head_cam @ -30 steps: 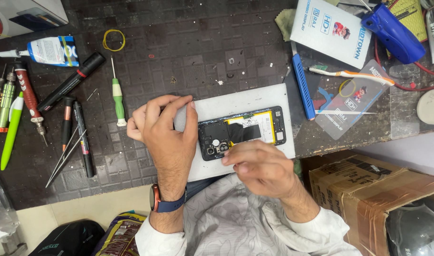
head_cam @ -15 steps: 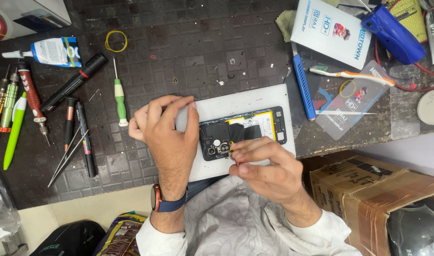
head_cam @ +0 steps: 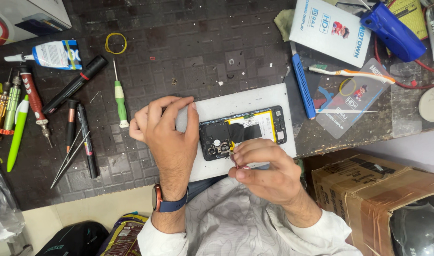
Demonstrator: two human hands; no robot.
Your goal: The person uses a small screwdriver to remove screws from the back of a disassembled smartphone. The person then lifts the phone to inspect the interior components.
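Fingers [head_cam: 247,154] of the right hand [head_cam: 269,173] pinch a small tool at the camera end of the opened phone [head_cam: 243,132], which lies on a white pad [head_cam: 240,102] on the counter [head_cam: 188,52]. This looks like work on an internal part, calling for a steady, fine touch. The left hand [head_cam: 167,137] arches over the pad's left end, fingers loosely spread, bracing it.

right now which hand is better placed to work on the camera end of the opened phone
Right hand: its fingertips pinch right at the opened phone camera end, while the left hand rests beside it on the white pad.

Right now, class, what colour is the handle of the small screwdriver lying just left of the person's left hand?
Green and white: the small screwdriver shows clearly in the head view.
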